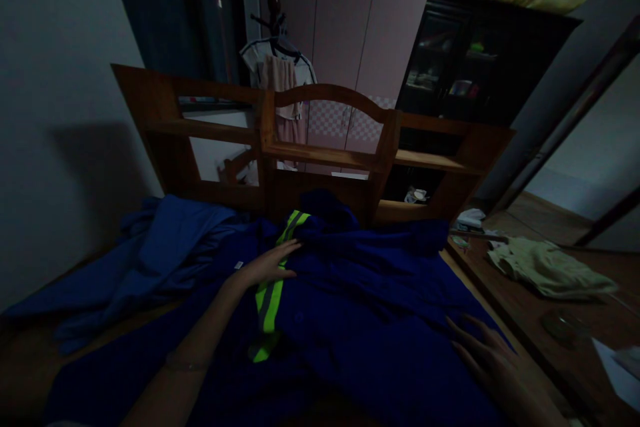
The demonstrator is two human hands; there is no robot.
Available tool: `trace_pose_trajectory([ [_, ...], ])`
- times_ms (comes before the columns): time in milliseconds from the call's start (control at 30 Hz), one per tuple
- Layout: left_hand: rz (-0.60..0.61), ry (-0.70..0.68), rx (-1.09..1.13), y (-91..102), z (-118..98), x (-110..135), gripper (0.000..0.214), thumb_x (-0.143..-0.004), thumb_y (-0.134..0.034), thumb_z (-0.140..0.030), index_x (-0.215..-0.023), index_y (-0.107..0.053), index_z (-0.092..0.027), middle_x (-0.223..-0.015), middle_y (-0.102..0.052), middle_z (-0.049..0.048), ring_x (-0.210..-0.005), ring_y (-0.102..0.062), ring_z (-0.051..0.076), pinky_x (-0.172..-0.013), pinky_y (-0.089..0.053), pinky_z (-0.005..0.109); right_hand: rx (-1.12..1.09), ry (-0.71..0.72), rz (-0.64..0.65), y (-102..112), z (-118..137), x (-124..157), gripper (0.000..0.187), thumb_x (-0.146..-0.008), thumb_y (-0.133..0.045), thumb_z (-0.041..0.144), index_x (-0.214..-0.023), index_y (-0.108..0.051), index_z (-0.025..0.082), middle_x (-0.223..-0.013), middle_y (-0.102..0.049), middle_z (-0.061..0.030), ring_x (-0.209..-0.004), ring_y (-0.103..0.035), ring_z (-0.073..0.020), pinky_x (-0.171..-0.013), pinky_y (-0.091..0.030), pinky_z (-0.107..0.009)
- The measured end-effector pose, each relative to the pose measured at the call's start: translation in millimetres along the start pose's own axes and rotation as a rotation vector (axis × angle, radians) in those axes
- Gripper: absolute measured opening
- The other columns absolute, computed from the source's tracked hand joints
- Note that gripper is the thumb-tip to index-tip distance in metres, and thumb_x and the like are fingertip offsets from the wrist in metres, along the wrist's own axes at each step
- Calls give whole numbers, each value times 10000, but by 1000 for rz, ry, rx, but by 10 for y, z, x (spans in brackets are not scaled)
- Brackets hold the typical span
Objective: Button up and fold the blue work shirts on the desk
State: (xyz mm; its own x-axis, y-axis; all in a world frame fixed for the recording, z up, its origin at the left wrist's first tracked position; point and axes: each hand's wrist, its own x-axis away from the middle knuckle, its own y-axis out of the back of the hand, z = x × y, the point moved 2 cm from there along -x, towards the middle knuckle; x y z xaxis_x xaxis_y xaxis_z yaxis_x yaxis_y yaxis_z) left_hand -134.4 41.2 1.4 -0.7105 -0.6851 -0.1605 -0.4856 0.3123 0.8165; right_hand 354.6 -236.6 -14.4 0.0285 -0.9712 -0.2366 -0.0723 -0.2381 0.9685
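A dark blue work jacket [360,320] lies spread across the bed, with a yellow-green and grey reflective strip [270,303] running down its left part. My left hand [267,265] rests over the strip, fingers stretched out and pointing right. On the jacket's right side is my right hand [483,350], its fingers spread over the blue cloth. Neither hand grips anything that I can see. The jacket's upper part bunches up against the wooden headboard. The light is dim, so folds in the dark cloth are hard to make out.
A lighter blue cloth [170,240] lies crumpled on the left. Behind the jacket stands the wooden headboard [325,157] with shelves. At right, a wooden table [525,307] bears a pale green cloth [550,267], a glass dish [563,327] and white paper [617,370].
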Motion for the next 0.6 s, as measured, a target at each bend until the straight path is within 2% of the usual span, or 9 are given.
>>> trace_pose_trajectory([
  [100, 75, -17, 136, 154, 38, 67, 676, -772, -635, -398, -1378, -363, -276, -1495, -250, 59, -1359, -259, 223, -1101, -249, 369, 28, 16, -15, 181, 66, -97, 388, -869, -455, 549, -1140, -639, 342, -1307, -482, -64, -1071, -561, -303, -870, -504, -452],
  [167, 83, 18, 213, 245, 14, 104, 650, -752, -652, -394, -1345, -420, -267, -1460, -332, 54, -1330, -321, 226, -1087, -278, 363, 9, 13, -85, 389, 270, -310, 354, -889, -437, 518, -1020, -690, 309, -1278, -507, -62, -1030, -584, -283, -868, -502, -439],
  [233, 76, 92, 267, 309, -21, 132, 622, -736, -657, -413, -1306, -478, -240, -1397, -433, 59, -1275, -406, 235, -1063, -318, 358, -70, 37, -166, 655, 631, -606, 337, -924, -398, 454, -1004, -679, 285, -1234, -537, -50, -967, -610, -242, -829, -512, -385],
  [300, 64, 152, 301, 341, -52, 148, 586, -730, -654, -433, -1260, -531, -217, -1328, -513, 59, -1214, -476, 240, -1038, -351, 348, -183, 84, -229, 938, 1111, -937, 314, -949, -378, 398, -996, -659, 265, -1202, -554, -37, -928, -616, -200, -785, -508, -322],
  [400, 6, 165, 310, 338, -70, 144, 524, -729, -646, -448, -1188, -594, -199, -1243, -585, 60, -1134, -540, 240, -995, -395, 332, -356, 247, -282, 1232, 1899, -1420, 257, -955, -408, 324, -959, -644, 224, -1079, -601, -46, -889, -607, -160, -786, -471, -259],
  [433, -32, 161, 295, 332, -63, 139, 496, -731, -644, -450, -1155, -615, -194, -1203, -611, 62, -1100, -561, 238, -972, -413, 326, -406, 307, -273, 1252, 2141, -1568, 242, -953, -417, 308, -944, -642, 218, -1021, -615, -43, -861, -606, -150, -774, -464, -244],
  [500, -110, 144, 232, 321, -29, 131, 419, -733, -645, -432, -1071, -655, -185, -1103, -656, 61, -1023, -596, 229, -914, -446, 308, -492, 374, -244, 1146, 2546, -1834, 195, -942, -445, 277, -968, -632, 226, -972, -620, -28, -854, -599, -143, -759, -458, -230],
  [600, -135, 98, 117, 320, 62, 142, 245, -746, -632, -299, -958, -684, -189, -989, -673, 44, -940, -613, 197, -853, -457, 274, -584, 390, -218, 711, 2929, -2115, 216, -892, -540, 269, -1101, -593, 250, -1034, -596, -28, -960, -569, -167, -829, -455, -255],
])
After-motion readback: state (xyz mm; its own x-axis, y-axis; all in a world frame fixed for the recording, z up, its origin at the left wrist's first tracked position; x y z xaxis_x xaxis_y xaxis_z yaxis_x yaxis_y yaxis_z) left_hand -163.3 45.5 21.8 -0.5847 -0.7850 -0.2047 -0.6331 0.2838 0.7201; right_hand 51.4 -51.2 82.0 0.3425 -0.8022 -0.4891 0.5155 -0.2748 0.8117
